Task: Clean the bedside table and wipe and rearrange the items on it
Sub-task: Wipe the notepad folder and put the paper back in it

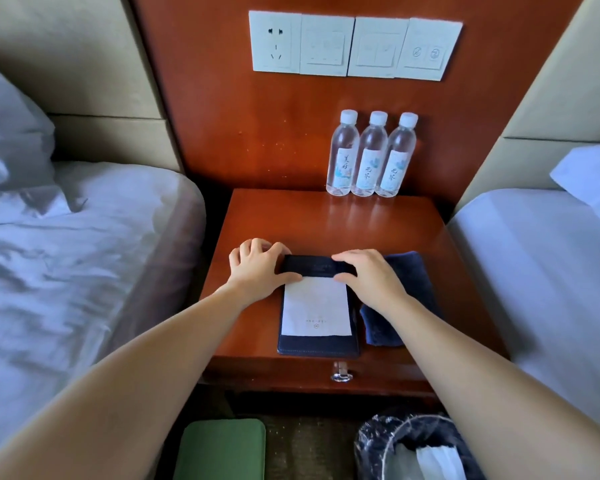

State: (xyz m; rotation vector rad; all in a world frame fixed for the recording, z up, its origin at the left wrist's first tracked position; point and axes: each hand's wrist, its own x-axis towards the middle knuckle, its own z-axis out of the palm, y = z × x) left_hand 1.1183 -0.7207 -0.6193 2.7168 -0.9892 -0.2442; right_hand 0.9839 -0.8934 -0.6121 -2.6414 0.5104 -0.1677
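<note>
Between two beds: glossy wooden worktop. Back right: three water bottles, upright, touching, in a row. Front centre: notepad holder, top band pinched by left hand and right hand. Just beside it, under the right wrist: dark cloth. Judged late stage: bottles arranged, holder being squared, cloth not yet removed.

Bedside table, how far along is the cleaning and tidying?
Looks done: three clear plastic water bottles stand in a neat row at the back of the red-brown wooden bedside table. In hand: the left hand and right hand hold the top of the dark blue notepad holder. Left: the dark blue folded cloth lies beside it, probably to be put away.
</note>
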